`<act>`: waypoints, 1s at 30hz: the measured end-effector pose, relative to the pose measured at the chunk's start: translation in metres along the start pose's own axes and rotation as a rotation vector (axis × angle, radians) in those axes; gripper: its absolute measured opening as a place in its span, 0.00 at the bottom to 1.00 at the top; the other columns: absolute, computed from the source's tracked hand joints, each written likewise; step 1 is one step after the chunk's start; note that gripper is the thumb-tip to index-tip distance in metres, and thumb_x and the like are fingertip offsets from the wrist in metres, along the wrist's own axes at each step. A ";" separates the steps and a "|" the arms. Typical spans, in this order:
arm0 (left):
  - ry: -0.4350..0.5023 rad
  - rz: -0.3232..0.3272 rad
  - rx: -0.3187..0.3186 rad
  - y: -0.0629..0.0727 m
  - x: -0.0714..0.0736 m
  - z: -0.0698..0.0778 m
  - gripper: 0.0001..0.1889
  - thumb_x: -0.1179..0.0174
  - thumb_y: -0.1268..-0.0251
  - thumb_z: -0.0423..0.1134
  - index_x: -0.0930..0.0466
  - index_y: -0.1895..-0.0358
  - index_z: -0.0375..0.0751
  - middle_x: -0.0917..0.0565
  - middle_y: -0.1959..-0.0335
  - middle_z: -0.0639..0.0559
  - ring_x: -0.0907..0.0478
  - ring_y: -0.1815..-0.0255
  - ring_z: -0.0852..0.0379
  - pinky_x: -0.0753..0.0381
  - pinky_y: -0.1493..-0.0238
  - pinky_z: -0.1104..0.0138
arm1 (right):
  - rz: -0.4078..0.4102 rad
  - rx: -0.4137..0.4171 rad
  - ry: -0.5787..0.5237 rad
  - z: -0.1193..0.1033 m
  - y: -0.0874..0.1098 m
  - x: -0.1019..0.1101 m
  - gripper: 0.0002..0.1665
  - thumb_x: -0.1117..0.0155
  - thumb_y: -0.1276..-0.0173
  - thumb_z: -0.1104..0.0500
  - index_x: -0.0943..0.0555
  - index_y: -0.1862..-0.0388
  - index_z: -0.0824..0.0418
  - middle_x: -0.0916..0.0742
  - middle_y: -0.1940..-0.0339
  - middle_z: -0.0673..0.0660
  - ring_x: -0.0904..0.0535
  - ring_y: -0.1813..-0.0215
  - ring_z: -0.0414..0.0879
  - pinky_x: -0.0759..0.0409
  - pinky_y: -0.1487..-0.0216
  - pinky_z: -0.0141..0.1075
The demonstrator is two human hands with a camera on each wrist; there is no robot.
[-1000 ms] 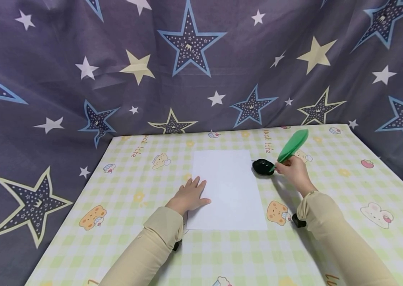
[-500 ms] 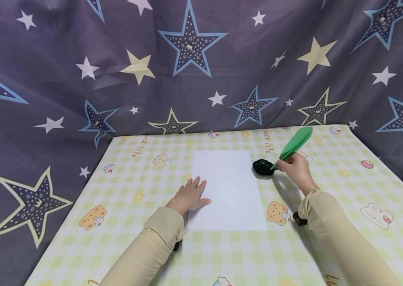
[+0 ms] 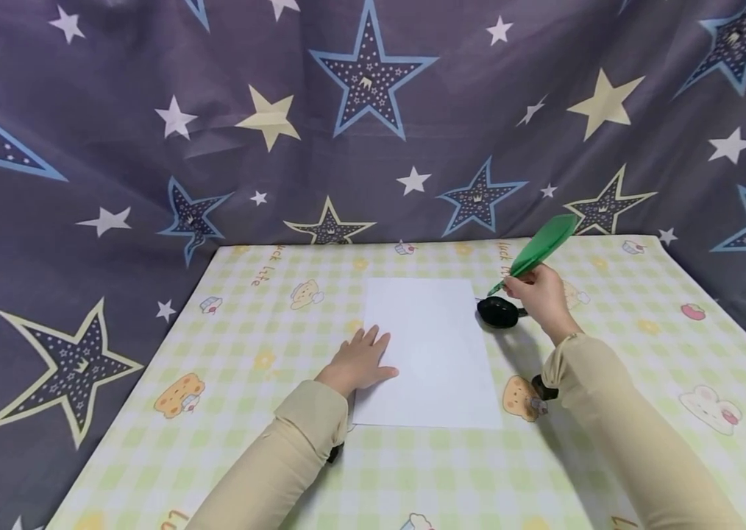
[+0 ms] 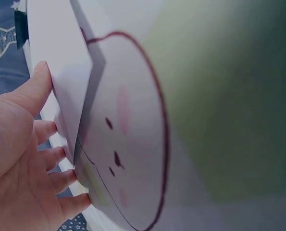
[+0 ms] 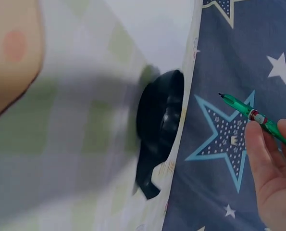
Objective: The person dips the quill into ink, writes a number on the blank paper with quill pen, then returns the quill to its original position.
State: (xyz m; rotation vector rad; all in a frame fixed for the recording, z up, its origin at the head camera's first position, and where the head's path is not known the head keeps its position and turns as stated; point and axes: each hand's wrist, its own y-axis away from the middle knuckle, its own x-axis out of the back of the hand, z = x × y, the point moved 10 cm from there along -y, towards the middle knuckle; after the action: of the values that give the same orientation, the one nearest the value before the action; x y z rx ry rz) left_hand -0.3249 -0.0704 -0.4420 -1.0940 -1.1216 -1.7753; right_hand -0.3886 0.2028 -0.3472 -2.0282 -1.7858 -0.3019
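Observation:
A green feather-topped pen (image 3: 544, 243) is pinched between the thumb and fingers of my right hand (image 3: 544, 300). Its dark tip points left, just above a black rounded dish with a short handle (image 3: 497, 313). In the right wrist view, the pen's clear green barrel (image 5: 236, 105) stands apart from the black dish (image 5: 157, 115). My left hand (image 3: 361, 362) lies with fingers spread on the left edge of a blank white sheet of paper (image 3: 435, 353). From the left wrist, the thumb is on the sheet (image 4: 61, 53) and the fingertips reach past its edge.
A green-and-white checked cloth (image 3: 267, 324) with cartoon prints covers the table. Behind and beside it hangs a dark curtain (image 3: 214, 66) with stars. The black dish stands close to the paper's right edge.
My right hand has lifted the pen; its tip, formerly at the black dish, is now up and slightly left of where it was. The left hand stays on the paper. The head view has shifted slightly.

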 end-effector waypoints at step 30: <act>0.018 -0.014 0.026 0.001 -0.001 -0.004 0.38 0.49 0.35 0.57 0.50 0.27 0.45 0.54 0.27 0.45 0.61 0.28 0.44 0.57 0.33 0.50 | -0.078 -0.008 0.034 -0.019 -0.023 -0.081 0.11 0.43 0.34 0.64 0.23 0.60 0.72 0.16 0.63 0.68 0.18 0.60 0.55 0.20 0.57 0.39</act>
State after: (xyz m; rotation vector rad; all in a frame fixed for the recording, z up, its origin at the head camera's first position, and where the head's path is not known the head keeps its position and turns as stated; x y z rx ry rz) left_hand -0.3251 -0.0745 -0.4436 -1.0553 -1.1412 -1.7726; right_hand -0.4208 0.1244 -0.3608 -1.9502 -1.8489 -0.3659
